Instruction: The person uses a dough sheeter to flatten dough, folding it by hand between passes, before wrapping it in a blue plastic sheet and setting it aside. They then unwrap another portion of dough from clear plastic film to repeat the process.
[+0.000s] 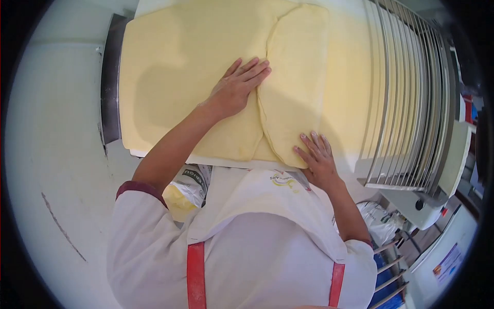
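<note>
A large sheet of pale yellow dough [170,56] covers the work surface, its left end reaching a metal edge. A separate-looking flap of dough [293,77] lies along its right side, with an uneven seam between the two. My left hand [234,92] rests flat on the dough, fingers stretched out and fingertips by the seam. Near the flap's lower right corner, my right hand [320,159] touches the dough with its fingers spread. Neither hand grips anything.
A metal wire guard [406,103] stands to the right of the dough, on what looks like a dough sheeter. The dark metal edge [110,82] borders the left. Below the surface are a plastic bag [191,184] and another white bag [380,221]. A wall runs along the left.
</note>
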